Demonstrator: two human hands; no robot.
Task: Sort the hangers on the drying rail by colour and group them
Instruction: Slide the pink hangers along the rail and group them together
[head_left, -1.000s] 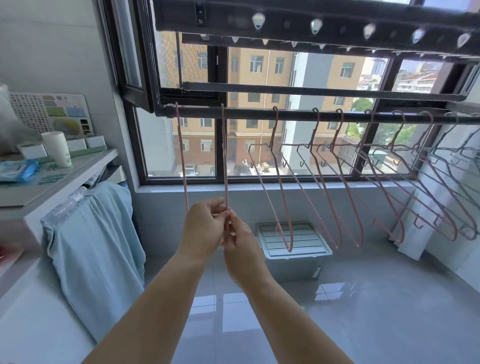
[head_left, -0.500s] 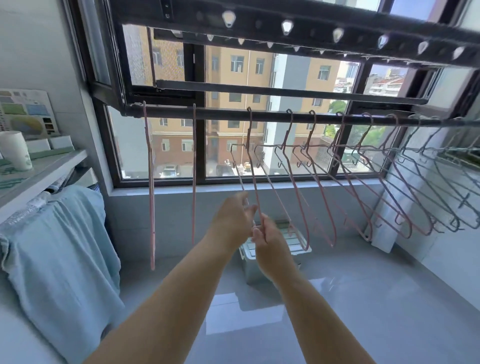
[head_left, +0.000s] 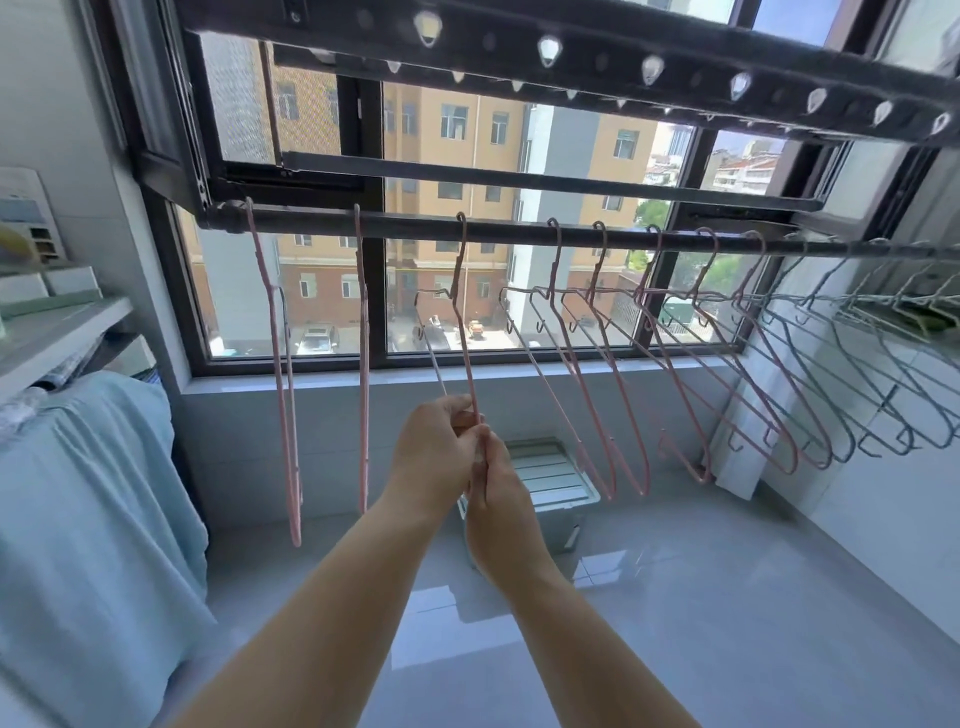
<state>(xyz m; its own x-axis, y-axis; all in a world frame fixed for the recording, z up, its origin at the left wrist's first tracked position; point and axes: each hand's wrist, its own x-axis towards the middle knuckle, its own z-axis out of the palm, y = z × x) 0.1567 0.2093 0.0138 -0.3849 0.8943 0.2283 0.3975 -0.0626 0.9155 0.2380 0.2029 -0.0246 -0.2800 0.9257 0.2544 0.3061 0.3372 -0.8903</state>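
Hands (head_left: 470, 457) have moved on, seemingly pinching third hanger (head_left: 467, 364).

Left hand (head_left: 436, 447) and right hand (head_left: 501, 512): both bare. Left forearm (head_left: 322, 613) and right forearm (head_left: 587, 639): slender, smooth, tapering toward the wrists, uncovered from wrist to lower frame edge.
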